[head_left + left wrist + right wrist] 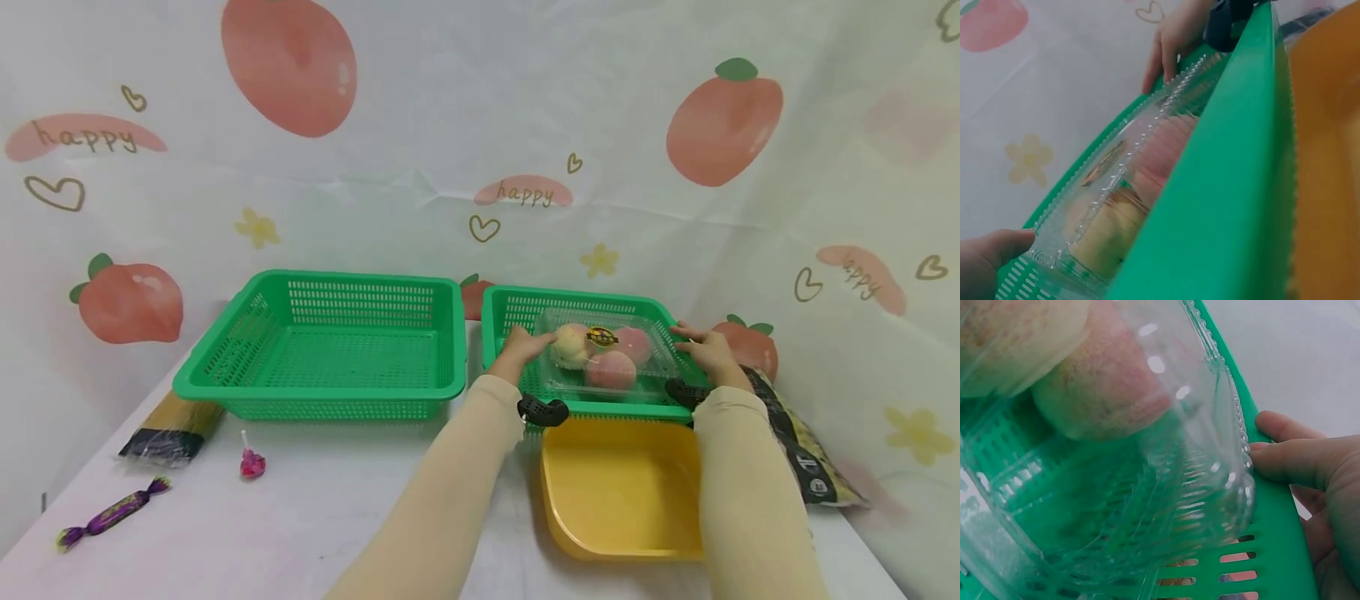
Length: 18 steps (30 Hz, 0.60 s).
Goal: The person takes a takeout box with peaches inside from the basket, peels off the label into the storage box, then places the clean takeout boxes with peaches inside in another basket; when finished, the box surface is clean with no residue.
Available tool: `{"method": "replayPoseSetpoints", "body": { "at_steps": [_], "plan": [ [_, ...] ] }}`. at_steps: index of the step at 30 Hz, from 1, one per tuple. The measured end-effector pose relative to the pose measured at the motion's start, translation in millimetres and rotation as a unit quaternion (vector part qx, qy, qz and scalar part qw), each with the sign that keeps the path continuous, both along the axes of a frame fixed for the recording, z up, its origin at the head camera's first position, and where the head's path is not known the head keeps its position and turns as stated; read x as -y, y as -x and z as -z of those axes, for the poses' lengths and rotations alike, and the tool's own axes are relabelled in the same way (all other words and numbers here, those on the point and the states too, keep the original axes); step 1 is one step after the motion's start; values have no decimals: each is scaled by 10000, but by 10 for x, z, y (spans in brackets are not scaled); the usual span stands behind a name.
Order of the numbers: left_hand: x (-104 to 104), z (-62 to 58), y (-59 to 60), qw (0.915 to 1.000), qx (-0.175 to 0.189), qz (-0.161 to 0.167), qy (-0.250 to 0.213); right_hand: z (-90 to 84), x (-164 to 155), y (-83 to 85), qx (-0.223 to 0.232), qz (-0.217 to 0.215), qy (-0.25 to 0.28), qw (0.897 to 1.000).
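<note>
Head cam looks fwd/down over the whole table; both wrist cams sit super close, sharing the clear fruit box [602, 354] w/ it.

Draped behind and to both sides: a pale fabric backdrop [465, 125], creased, printed with pink peaches, small yellow flowers, outlined hearts and the word "happy" on pink smudges. Below it, a white desk [315, 517], faintly stained, running up to the cloth. Lit evenly and softly, without hard shadows. No window or floor in sight.
</note>
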State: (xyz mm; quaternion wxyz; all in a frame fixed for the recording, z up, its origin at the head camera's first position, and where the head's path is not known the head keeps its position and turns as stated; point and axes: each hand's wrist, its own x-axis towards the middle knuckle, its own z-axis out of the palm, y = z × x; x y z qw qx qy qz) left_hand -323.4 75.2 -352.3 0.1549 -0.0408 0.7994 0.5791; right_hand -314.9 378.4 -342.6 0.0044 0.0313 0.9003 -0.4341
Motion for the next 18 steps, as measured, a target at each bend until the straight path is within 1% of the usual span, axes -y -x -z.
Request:
{"method": "replayPoseSetpoints", "body": {
  "at_steps": [1,3,4,5,8,10,11,12,13,14,16,17,18],
  "plan": [
    [-10,16,27,10000,90,27,-24,0,3,-2,-8,5,21,10000],
    [-47,44,69,9998,148,106,93,3,0,-4,-12,3,29,10000],
    [-80,172,205,9996,205,169,114,5,-2,-1,-12,7,34,10000],
    [-126,354,388,9995,206,195,139,8,-3,4,-14,11,28,10000],
    [-273,853,872,9989,217,241,339,11,-9,12,-37,-5,-12,10000],
    [-349,1200,1204,9987,324,283,288,10,-7,15,-55,-11,-35,10000],
    [-373,1251,1251,9983,333,304,373,9,-8,14,-60,-19,-50,10000],
    [-382,1277,1273,9980,371,341,388,7,-6,12,-63,-23,-60,10000],
    [-381,1261,1250,9976,351,421,428,5,-5,9,-64,-23,-65,10000],
    [-361,1196,1181,9967,343,534,499,4,-3,7,-64,-22,-69,10000],
    [-285,936,928,9959,386,714,390,0,0,5,-62,-16,-81,9999],
    [-244,774,769,9955,405,796,315,0,0,5,-58,-11,-77,10000],
    [-195,612,612,9951,447,871,105,-1,-1,4,-57,-9,-77,10000]
  ]
}}
